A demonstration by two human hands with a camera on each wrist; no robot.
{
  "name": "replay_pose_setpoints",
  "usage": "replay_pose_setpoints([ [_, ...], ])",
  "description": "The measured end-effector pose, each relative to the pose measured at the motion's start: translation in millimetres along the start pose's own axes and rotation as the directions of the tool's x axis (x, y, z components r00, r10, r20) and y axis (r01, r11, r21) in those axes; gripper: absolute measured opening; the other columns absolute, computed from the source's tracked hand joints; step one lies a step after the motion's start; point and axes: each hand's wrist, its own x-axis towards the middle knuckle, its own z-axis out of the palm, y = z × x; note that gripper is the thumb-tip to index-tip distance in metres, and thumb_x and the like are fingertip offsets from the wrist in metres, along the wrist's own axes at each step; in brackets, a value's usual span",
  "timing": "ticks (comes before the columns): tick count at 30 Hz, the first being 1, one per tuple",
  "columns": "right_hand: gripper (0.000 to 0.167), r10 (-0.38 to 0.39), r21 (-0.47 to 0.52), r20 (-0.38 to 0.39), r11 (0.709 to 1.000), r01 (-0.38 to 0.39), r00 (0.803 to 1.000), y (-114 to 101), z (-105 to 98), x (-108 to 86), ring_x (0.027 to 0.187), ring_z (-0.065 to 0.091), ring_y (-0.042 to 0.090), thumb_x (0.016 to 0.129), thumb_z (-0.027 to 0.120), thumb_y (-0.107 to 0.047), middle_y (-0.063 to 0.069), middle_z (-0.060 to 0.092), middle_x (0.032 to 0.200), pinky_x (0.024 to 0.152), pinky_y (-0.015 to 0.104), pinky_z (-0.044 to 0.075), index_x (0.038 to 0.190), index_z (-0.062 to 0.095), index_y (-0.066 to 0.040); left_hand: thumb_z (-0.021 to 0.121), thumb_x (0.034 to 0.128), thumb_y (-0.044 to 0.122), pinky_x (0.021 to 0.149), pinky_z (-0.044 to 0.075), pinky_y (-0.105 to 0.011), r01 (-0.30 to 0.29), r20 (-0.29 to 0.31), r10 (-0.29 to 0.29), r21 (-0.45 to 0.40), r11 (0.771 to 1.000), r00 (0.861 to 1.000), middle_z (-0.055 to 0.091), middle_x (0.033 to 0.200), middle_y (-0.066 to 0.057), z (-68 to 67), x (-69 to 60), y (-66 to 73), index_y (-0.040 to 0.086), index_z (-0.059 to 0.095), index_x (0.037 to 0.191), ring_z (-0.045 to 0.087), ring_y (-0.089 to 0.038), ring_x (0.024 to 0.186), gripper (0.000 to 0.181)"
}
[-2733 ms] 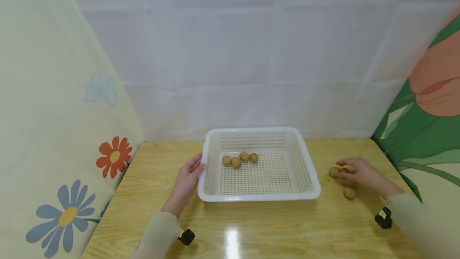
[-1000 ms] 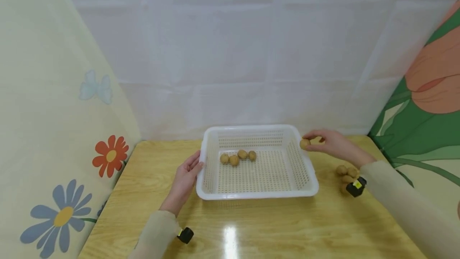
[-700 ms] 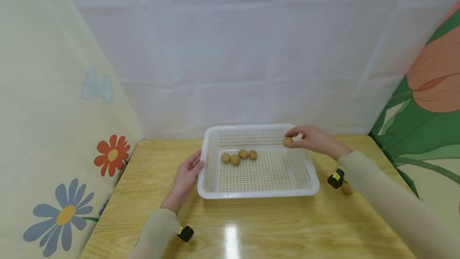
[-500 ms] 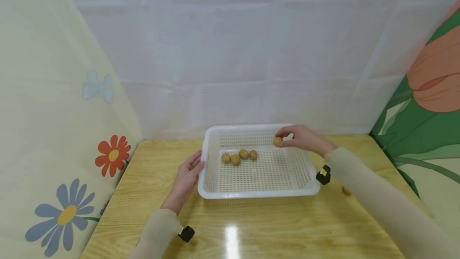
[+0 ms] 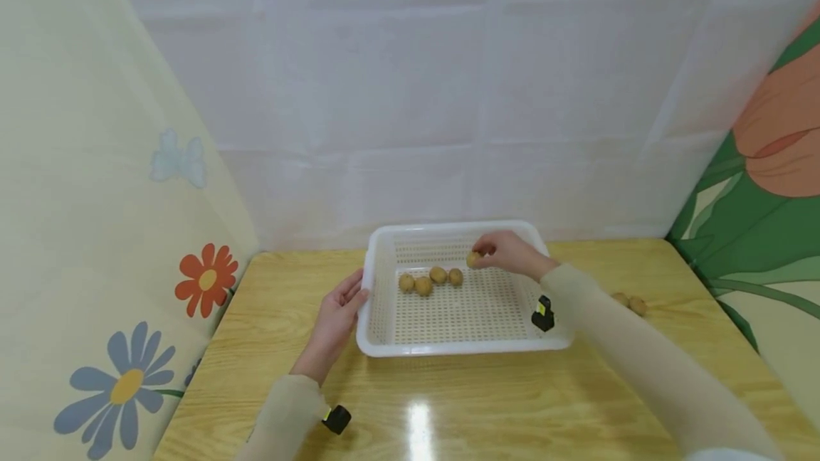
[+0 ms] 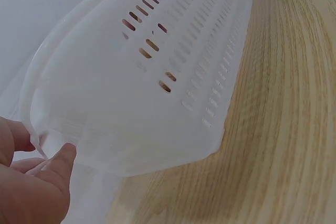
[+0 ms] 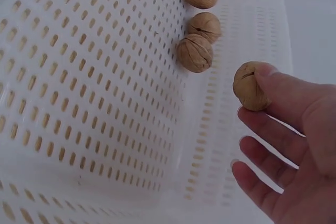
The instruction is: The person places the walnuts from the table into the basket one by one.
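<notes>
Basket (image 5: pixel 463 348): four walnuts (image 5: pixel 423 286) (fifth walnut (image 7: pixel 251 87) in fingers (image 7: pixel 274 132)).

basket (image 5: pixel 458 348) free in front; walnuts (image 5: pixel 423 286) behind, sleeve (image 5: pixel 634 361) at right

The back is covered by a pale, creased sheet (image 5: pixel 384 91), and a light wood-grained table (image 5: pixel 487 404) is set in front of it. The cream left wall (image 5: pixel 70 126) is decorated with a red flower (image 5: pixel 207 280), a blue-grey flower (image 5: pixel 127 386) and a pale butterfly (image 5: pixel 168 159). On the right wall (image 5: pixel 781 347), a large orange flower (image 5: pixel 784 141) is shown among green leaves (image 5: pixel 756 233). A bright reflection (image 5: pixel 419 432) is cast on the table.
</notes>
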Motion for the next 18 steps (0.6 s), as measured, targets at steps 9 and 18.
replay_pose_setpoints([
  [9,0.028,0.013,-0.040,0.012,0.999,-0.012,1.000,13,21,14.9,0.099,0.067,0.025,0.090,0.081,-0.017,0.009,0.074,0.104,0.094,0.044,0.057,0.112,0.073,0.000,0.051,0.1096,0.007,0.110,0.049,-0.033,-0.015,-0.002,0.015,-0.006,1.000,1.000,0.043,0.161,-0.018,-1.4,-0.7,-1.9,0.002,0.037,0.159,0.045,-0.032,0.146,0.052],
  [18,0.025,-0.056,-0.104,0.026,0.993,0.058,0.998,15,36,21.0,0.096,0.069,0.028,0.086,0.080,-0.009,0.012,0.075,0.099,0.091,0.044,0.058,0.107,0.073,0.002,0.052,0.1097,0.008,0.110,0.048,-0.032,-0.007,-0.003,0.007,-0.024,1.000,1.000,0.042,0.162,-0.017,-2.5,1.2,-2.4,0.002,0.036,0.160,0.044,-0.031,0.147,0.053],
])
